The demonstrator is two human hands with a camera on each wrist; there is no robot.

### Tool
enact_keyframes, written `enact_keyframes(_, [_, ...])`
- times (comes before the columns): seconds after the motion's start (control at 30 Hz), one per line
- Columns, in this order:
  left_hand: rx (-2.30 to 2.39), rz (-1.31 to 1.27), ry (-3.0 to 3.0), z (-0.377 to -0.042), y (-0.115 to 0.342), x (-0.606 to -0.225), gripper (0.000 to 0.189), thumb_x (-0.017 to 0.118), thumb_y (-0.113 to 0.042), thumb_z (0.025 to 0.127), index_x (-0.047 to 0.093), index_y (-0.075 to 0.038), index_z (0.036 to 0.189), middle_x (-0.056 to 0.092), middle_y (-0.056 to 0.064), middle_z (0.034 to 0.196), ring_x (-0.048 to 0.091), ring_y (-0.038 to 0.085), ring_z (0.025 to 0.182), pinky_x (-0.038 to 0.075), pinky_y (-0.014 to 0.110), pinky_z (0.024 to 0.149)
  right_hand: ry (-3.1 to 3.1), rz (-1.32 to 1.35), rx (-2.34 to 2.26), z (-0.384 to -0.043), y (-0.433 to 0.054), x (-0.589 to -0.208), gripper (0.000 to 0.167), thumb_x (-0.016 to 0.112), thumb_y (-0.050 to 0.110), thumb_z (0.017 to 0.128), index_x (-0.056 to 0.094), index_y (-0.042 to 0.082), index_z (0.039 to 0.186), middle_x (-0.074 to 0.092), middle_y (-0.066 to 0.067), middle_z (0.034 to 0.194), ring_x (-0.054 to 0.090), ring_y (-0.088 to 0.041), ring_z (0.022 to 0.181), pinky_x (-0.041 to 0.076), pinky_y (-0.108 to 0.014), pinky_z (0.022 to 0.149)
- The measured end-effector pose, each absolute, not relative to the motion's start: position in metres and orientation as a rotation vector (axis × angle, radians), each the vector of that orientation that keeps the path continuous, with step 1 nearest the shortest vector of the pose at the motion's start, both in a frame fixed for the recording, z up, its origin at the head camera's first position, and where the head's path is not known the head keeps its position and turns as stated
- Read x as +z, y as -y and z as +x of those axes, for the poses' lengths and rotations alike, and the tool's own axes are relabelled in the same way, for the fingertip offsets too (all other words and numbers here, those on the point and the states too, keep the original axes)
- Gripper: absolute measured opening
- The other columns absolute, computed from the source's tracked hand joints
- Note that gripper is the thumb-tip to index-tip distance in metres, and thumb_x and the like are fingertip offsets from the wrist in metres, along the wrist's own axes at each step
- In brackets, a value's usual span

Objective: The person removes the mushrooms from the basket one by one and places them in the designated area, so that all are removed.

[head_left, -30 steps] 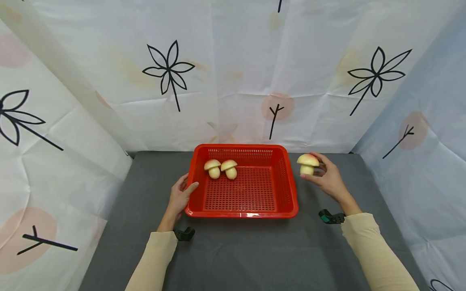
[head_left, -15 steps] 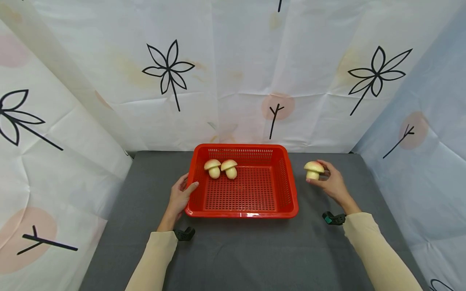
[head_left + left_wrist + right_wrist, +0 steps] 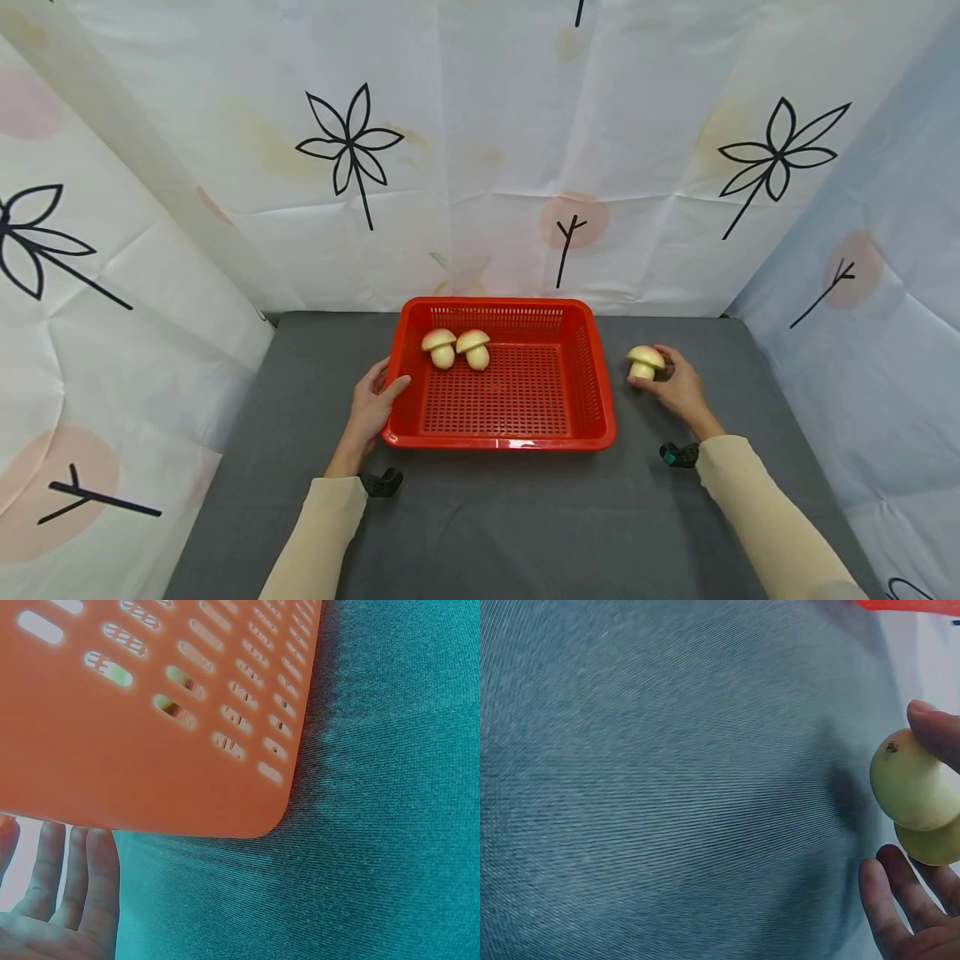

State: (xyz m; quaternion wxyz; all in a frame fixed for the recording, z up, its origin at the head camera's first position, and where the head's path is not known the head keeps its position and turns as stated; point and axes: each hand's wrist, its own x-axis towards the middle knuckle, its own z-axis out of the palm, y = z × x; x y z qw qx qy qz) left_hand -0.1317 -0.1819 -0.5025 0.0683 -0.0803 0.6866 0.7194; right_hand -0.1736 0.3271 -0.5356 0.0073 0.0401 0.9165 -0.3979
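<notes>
My left hand (image 3: 371, 410) grips the left side of a red plastic basket (image 3: 495, 443), thumb over the rim and fingers outside. In the left wrist view, the fingers (image 3: 99, 874) lie along the slotted basket wall (image 3: 150, 780). Two toy mushrooms, a left one (image 3: 439, 348) and a right one (image 3: 474, 349), lie side by side at the basket's back left. To the right of the basket, my right hand (image 3: 681, 388) holds a third toy mushroom (image 3: 645, 362), cap up, between thumb and fingers. The right wrist view shows its pale rounded stem (image 3: 907, 784) close to the thumb.
A grey cloth (image 3: 510, 525) covers the table under the basket. White patterned curtains (image 3: 480, 167) stand behind the table and along both sides. Each wrist wears a dark strapped device, such as the right wrist camera (image 3: 679, 454).
My right hand has moved a little to the right and toward me, lowering the mushroom beside the basket. The left hand, the basket and the two mushrooms inside stay as they were.
</notes>
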Motion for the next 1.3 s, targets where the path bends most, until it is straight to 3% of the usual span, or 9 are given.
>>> enact_keyframes(0.4, [2.168,-0.237,-2.067,-0.131,0.182,-0.502,0.064,0.069,-0.014,0.099,0.039,-0.002,0.153,0.047,0.027,0.148,0.049,0.048,0.132,0.043,0.063,0.105,-2.897,0.155,-1.255,-0.173,-0.321,-0.548,0.087,0.083,0.03,0.087,0.036,-0.006,0.15,0.046,-0.031,0.14,0.053,-0.046,0.115,0.046,-0.059,0.093])
enact_keyframes(1.3, [2.163,-0.244,-2.059,-0.131,0.182,-0.502,0.063,0.066,-0.013,0.1,0.036,-0.003,0.155,0.045,0.025,0.151,0.048,0.047,0.133,0.044,0.061,0.105,-2.82,0.153,-1.235,-0.174,-0.326,-0.534,0.094,0.083,0.035,0.086,0.031,-0.006,0.153,0.043,-0.032,0.146,0.051,-0.046,0.121,0.047,-0.058,0.093])
